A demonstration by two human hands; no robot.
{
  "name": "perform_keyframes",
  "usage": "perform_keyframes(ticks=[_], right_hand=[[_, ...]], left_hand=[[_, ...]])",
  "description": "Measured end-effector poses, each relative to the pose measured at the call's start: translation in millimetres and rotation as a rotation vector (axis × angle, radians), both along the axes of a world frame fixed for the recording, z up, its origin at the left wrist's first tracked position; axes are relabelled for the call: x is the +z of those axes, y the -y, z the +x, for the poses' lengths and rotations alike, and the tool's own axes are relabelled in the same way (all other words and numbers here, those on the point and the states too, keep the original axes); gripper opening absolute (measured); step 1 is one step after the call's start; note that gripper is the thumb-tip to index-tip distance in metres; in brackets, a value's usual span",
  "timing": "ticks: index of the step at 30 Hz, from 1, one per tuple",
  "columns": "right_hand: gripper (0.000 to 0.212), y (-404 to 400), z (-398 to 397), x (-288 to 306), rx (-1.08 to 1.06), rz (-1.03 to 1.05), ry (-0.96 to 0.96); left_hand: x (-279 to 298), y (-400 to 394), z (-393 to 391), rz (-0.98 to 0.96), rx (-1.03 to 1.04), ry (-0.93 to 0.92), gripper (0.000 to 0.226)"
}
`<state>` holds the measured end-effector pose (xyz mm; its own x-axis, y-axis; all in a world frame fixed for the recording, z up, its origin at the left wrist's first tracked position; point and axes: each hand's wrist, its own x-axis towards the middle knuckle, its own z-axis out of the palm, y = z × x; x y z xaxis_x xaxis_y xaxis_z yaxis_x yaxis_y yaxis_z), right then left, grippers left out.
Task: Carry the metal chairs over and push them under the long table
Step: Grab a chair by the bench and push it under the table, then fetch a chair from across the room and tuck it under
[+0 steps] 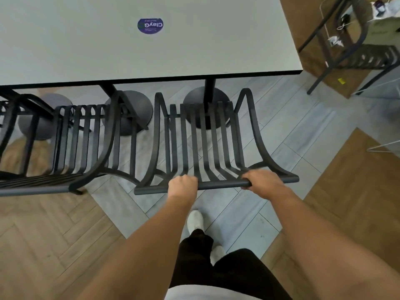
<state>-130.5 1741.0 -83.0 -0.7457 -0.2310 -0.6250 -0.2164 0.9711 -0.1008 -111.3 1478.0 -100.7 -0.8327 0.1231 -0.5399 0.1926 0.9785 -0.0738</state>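
Both fists wrapped round the top rail of the black slatted metal chair (201, 135) at frame centre: left grip (183, 187), right grip (263, 184). Best pushed straight under the grey surface (238, 50), clearing the round pedestal base (194, 97) and neighbouring chair (86, 137)

Black slatted metal chair (203, 135): matt, smooth painted bars.
Long pale-grey table top (86, 44): smooth, faint sheen, dark edge band.
Floor at 8 o'clock (43, 234): herringbone wood, matt.
Floor at centre (281, 126): grey tiles, smooth.
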Motion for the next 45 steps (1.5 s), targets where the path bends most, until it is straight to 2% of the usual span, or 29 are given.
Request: perform_keyframes(ticks=[20,25,29,33,35,38,41,45], right_hand=[[0.019,-1,-63,-17,-0.016,-0.042,-0.039],[0.019,0,-64,-12,-0.073,-0.062,0.004],[0.039,-2,-65,5,-0.154,-0.127,0.092],[0.063,-13,-69,26,-0.288,-0.209,0.120],[0.060,-23,-73,33,-0.370,-0.247,0.068],[0.051,-48,-81,40,-0.442,-0.263,-0.002],[0.046,-84,-92,41,-0.446,-0.217,-0.042],[0.048,-145,-111,33,-0.351,-0.120,-0.051]], left_hand=[[3,6,-80,-0.005,0.006,0.012,0.026],[13,4,-82,0.072,0.063,0.080,0.020],[25,5,-87,0.174,0.088,0.207,0.033],[36,1,-90,0.293,0.162,0.340,0.068],[38,-10,-91,0.330,0.183,0.338,0.079],[42,-42,-100,0.388,0.219,0.309,0.083],[51,-88,-116,0.433,0.209,0.288,0.073],[53,-155,-148,0.488,0.222,0.280,0.060]])
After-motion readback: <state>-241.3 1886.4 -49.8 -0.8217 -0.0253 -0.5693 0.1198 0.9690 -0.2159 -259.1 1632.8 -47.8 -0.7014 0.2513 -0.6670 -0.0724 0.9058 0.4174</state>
